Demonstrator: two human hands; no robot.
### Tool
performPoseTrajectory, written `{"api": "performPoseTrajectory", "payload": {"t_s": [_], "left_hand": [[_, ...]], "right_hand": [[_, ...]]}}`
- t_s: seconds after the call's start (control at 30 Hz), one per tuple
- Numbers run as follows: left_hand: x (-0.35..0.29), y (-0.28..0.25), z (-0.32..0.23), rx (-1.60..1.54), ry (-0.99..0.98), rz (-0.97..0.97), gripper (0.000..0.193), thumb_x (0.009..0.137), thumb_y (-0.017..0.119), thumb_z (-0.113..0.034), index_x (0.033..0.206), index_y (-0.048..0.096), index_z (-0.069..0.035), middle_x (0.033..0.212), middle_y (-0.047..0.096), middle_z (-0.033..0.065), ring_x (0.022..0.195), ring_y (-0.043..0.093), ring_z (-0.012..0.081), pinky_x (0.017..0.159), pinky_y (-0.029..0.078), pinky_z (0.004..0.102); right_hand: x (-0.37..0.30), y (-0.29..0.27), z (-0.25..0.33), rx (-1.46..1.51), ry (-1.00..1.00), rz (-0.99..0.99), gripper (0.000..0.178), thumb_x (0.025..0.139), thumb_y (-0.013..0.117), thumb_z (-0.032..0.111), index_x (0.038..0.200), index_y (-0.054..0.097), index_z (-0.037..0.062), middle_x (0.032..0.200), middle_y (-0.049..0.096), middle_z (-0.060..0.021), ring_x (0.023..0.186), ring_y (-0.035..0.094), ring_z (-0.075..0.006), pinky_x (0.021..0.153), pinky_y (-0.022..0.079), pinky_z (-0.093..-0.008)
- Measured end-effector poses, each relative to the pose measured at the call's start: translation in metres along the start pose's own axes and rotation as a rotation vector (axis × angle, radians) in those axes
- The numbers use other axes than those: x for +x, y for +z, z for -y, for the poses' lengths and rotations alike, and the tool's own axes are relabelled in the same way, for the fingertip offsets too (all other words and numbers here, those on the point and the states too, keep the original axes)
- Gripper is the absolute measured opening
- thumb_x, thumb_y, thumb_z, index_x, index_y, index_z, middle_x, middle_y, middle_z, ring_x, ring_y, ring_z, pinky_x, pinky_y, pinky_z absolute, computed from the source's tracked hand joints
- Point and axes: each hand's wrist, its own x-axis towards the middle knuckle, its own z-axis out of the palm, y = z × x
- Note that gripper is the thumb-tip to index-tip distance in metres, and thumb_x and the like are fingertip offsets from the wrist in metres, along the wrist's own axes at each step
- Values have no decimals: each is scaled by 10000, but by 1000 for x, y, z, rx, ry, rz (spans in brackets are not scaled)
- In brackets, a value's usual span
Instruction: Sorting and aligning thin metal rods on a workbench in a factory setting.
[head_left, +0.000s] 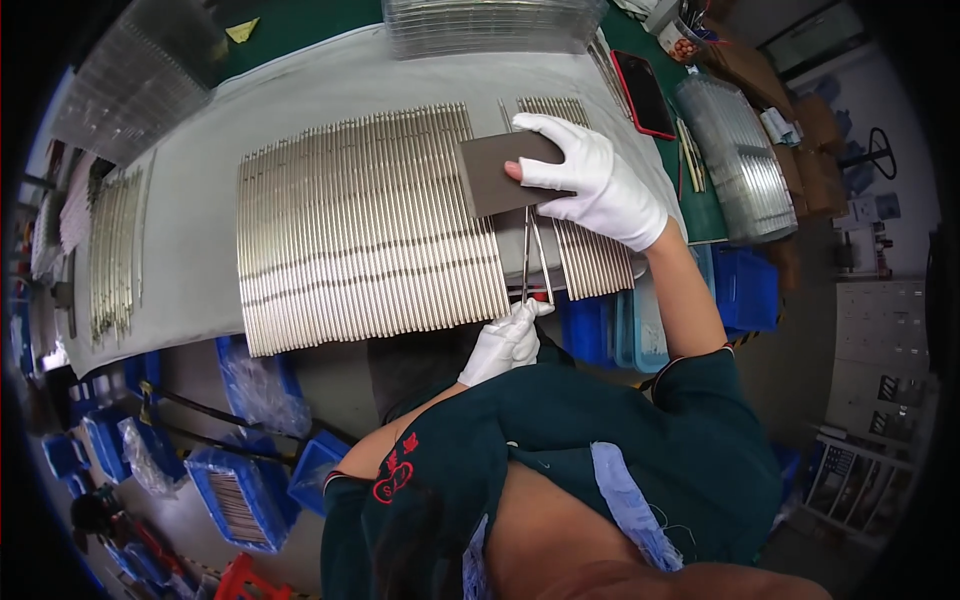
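My right hand (pixel 610 185), in a white glove with a bare thumb tip, is closed on a flat dark grey square pad (pixel 500 175). The pad lies over the upper part of a thin metal rod (pixel 527 255). My left hand (pixel 506 345), also gloved in white, pinches the near end of that rod at the table's edge. A second rod slants just beside it. To the left lies a wide row of shiny metal rods (pixel 370 230), side by side. A narrower row of rods (pixel 595 250) lies under and beyond my right wrist. The pad hides part of both rows.
A white cloth (pixel 190 230) covers the green table. More rods (pixel 115 260) lie at the far left. Clear plastic trays (pixel 490 25) stand at the back, with others (pixel 740 160) at the right near a red-edged phone (pixel 643 95). Blue bins (pixel 240 490) sit below the table.
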Motion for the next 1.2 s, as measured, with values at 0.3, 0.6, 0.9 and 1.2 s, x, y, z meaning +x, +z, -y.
{"api": "performPoseTrajectory", "payload": {"t_s": [0.3, 0.6, 0.9, 1.2], "left_hand": [[3, 1, 2, 23, 18, -23, 344, 1085, 510, -329, 1264, 595, -48, 595, 333, -74, 475, 296, 43, 446, 239, 220], [0, -15, 1, 257, 74, 178, 386, 1074, 529, -335, 1202, 624, 17, 594, 358, -63, 488, 298, 45, 462, 251, 228], [-91, 27, -119, 778, 318, -106, 410, 1048, 533, -161, 1388, 562, 68, 729, 671, 89, 577, 603, 99, 516, 427, 242], [4, 52, -134, 1906, 503, -259, 469, 1005, 518, -261, 1459, 499, -146, 733, 667, 226, 644, 677, 386, 645, 549, 499]], "right_hand": [[-4, -4, -6, -9, 47, -25, 613, 667, 856, 108, 1245, 693, 229, 1412, 542, -142, 1189, 595, -359, 966, 531, -417], [2, -26, -96, -434, 283, -163, 634, 775, 811, 270, 1377, 610, 257, 1486, 500, -101, 1280, 563, -321, 1028, 512, -414], [59, 4, -139, -439, 81, -193, 558, 852, 723, 425, 1323, 610, 148, 1416, 582, -90, 1159, 635, -292, 983, 521, -418], [68, 3, -133, -455, 266, -117, 346, 875, 670, 338, 1105, 731, 87, 1045, 748, -106, 952, 709, -309, 859, 567, -416]]}}
